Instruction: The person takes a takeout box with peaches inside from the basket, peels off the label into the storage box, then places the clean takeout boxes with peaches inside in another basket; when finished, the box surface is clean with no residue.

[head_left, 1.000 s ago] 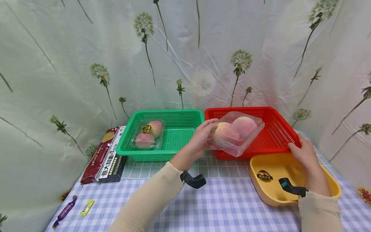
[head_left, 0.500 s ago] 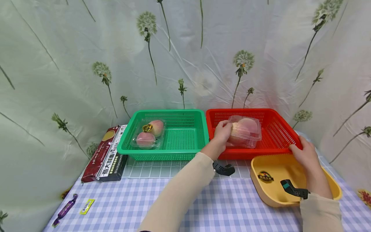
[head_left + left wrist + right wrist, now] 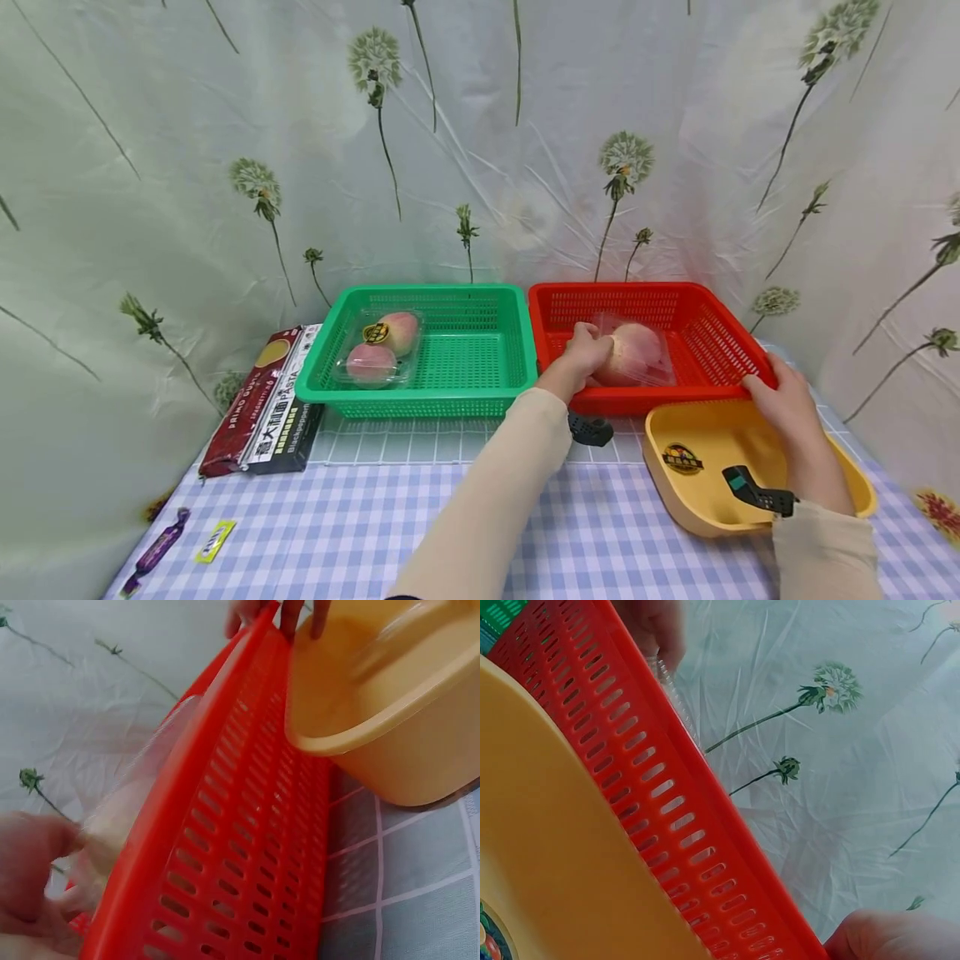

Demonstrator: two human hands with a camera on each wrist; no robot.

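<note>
My left hand (image 3: 579,360) reaches into the left half of the red basket (image 3: 708,354) and grips the near-left edge of a clear plastic box of peaches (image 3: 637,357). The box sits low inside the basket, two pale pink peaches showing through it. In the left wrist view the basket wall (image 3: 225,817) hides much of the box, with my thumb and fingers at its side. My right hand (image 3: 787,408) grips the basket's front right corner, thumb over the rim. In the right wrist view part of that hand (image 3: 885,937) shows at the rim.
A green basket (image 3: 465,354) on the left holds a second box of peaches (image 3: 372,364). In front of the red basket stands a yellow tub (image 3: 667,483). Noodle boxes (image 3: 258,408), a purple candy (image 3: 156,550) and a yellow packet (image 3: 216,542) lie left.
My left hand has carried the box of peaches rightward and lowered it from above the red basket's front rim into the basket. The right hand has stayed at the basket's corner.
</note>
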